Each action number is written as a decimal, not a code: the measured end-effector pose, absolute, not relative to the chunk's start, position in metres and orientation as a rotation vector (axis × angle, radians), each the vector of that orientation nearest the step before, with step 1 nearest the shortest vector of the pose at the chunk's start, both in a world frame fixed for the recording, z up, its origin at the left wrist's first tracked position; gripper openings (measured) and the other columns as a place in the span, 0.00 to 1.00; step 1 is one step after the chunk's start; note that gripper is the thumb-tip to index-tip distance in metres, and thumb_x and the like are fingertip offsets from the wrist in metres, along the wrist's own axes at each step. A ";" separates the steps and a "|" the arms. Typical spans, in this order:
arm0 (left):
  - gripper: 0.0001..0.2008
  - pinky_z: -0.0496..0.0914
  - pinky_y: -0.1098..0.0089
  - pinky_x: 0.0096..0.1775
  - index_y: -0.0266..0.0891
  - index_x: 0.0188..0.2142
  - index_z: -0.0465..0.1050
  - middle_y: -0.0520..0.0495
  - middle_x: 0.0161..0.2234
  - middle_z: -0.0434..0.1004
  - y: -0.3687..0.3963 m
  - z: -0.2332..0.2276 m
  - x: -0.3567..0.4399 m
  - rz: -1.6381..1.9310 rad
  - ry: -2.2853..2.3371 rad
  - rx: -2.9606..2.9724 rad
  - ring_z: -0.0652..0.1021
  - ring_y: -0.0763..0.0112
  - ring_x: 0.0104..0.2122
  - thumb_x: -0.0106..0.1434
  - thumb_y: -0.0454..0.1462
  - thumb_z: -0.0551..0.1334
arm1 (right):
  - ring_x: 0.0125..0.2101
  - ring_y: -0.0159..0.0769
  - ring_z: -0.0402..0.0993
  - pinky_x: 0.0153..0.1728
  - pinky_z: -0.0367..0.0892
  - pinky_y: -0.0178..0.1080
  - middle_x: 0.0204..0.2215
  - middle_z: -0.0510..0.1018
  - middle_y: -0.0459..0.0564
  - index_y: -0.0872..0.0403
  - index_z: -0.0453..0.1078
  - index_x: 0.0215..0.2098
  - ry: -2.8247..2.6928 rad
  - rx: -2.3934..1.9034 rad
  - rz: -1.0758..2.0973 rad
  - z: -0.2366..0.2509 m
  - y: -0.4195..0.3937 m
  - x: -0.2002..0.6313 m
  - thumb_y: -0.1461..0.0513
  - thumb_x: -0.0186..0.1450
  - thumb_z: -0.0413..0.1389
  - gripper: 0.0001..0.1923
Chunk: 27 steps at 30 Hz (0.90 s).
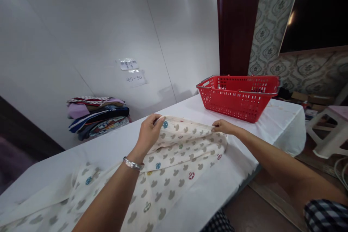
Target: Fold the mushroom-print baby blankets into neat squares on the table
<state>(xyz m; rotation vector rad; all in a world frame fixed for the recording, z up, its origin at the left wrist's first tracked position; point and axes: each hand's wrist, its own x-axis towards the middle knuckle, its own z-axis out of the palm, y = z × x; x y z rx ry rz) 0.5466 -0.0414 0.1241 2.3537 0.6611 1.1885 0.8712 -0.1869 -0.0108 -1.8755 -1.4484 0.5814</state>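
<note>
Here, left to right:
Folded pile: a stack of folded, many-coloured garments [98, 116] is seen at the far left of the white-covered tabletop [282, 123], against the white wall panel [81, 25]; it can be judged as work already finished.
Cloth in hand: a cream cotton garment printed with grey and coloured mouse-head shapes [174, 159] is spread flat on the tabletop, running from the near left corner toward the middle.
Left hand: the left hand [149, 132], a silver bracelet [133, 164] at its wrist, is closed in a pinching grip on the far edge of the garment, which is lifted slightly.
Right hand: the right hand [224, 127] is pinched shut on the same edge further right, so the hem is held taut between the two.
Stage: no fold is yet visible in this garment; folding is judged barely begun.
Basket: a red perforated plastic basket with metal handles [239, 96] stands beyond the right hand, well apart from the cloth; its contents cannot be told.
</note>
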 end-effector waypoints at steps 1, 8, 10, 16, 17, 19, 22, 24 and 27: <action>0.12 0.65 0.71 0.34 0.39 0.30 0.72 0.50 0.29 0.75 -0.043 0.122 0.548 1.163 0.652 2.355 0.72 0.69 0.31 0.60 0.45 0.57 | 0.23 0.32 0.68 0.24 0.61 0.33 0.21 0.74 0.44 0.56 0.75 0.27 -1.462 -1.903 0.573 -0.012 -0.188 0.871 0.57 0.51 0.56 0.11; 0.12 0.65 0.71 0.36 0.39 0.30 0.70 0.50 0.29 0.74 -0.062 0.104 0.555 0.980 0.563 2.398 0.72 0.71 0.31 0.62 0.44 0.55 | 0.40 0.46 0.73 0.43 0.66 0.42 0.38 0.79 0.52 0.54 0.77 0.37 -1.575 -1.954 0.490 0.001 -0.192 0.846 0.63 0.45 0.61 0.19; 0.11 0.65 0.71 0.35 0.39 0.30 0.70 0.50 0.30 0.74 -0.067 0.101 0.555 0.941 0.552 2.406 0.72 0.71 0.31 0.63 0.43 0.55 | 0.49 0.47 0.68 0.51 0.61 0.45 0.50 0.74 0.53 0.52 0.72 0.49 -1.633 -1.828 0.525 0.016 -0.193 0.825 0.61 0.48 0.62 0.28; 0.08 0.64 0.71 0.35 0.39 0.30 0.71 0.51 0.30 0.74 -0.083 0.092 0.558 0.875 0.518 2.413 0.72 0.72 0.31 0.62 0.39 0.57 | 0.53 0.41 0.65 0.54 0.60 0.44 0.53 0.71 0.49 0.49 0.63 0.57 -1.542 -1.367 0.569 0.054 -0.186 0.747 0.56 0.56 0.60 0.31; 0.08 0.64 0.71 0.35 0.39 0.31 0.71 0.51 0.30 0.74 -0.086 0.090 0.558 0.871 0.510 2.417 0.72 0.73 0.31 0.62 0.39 0.57 | 0.51 0.40 0.67 0.52 0.62 0.43 0.51 0.72 0.49 0.49 0.65 0.55 -1.516 -1.333 0.560 0.056 -0.184 0.736 0.56 0.57 0.59 0.27; 0.08 0.64 0.72 0.34 0.39 0.30 0.72 0.52 0.29 0.73 -0.092 0.085 0.557 0.873 0.501 2.418 0.72 0.73 0.30 0.62 0.39 0.57 | 0.44 0.39 0.71 0.46 0.66 0.41 0.44 0.76 0.49 0.51 0.70 0.48 -1.480 -1.292 0.575 0.057 -0.182 0.720 0.56 0.59 0.57 0.19; 0.08 0.64 0.72 0.34 0.39 0.31 0.72 0.52 0.29 0.72 -0.102 0.078 0.552 0.877 0.488 2.387 0.72 0.73 0.30 0.62 0.39 0.58 | 0.36 0.36 0.72 0.38 0.67 0.37 0.34 0.77 0.47 0.53 0.72 0.40 -1.436 -1.282 0.620 0.052 -0.186 0.705 0.55 0.61 0.55 0.13; 0.08 0.64 0.72 0.35 0.40 0.33 0.72 0.52 0.30 0.73 -0.109 0.072 0.546 0.858 0.455 2.363 0.73 0.73 0.32 0.62 0.41 0.58 | 0.34 0.35 0.71 0.35 0.66 0.35 0.32 0.76 0.46 0.53 0.73 0.38 -1.415 -1.295 0.622 0.047 -0.194 0.702 0.54 0.61 0.54 0.13; 0.09 0.66 0.71 0.38 0.42 0.39 0.72 0.51 0.35 0.74 -0.115 0.060 0.538 0.847 0.427 2.358 0.73 0.71 0.35 0.61 0.42 0.60 | 0.31 0.34 0.69 0.32 0.65 0.34 0.30 0.75 0.46 0.53 0.73 0.36 -1.394 -1.348 0.638 0.043 -0.210 0.706 0.53 0.61 0.55 0.13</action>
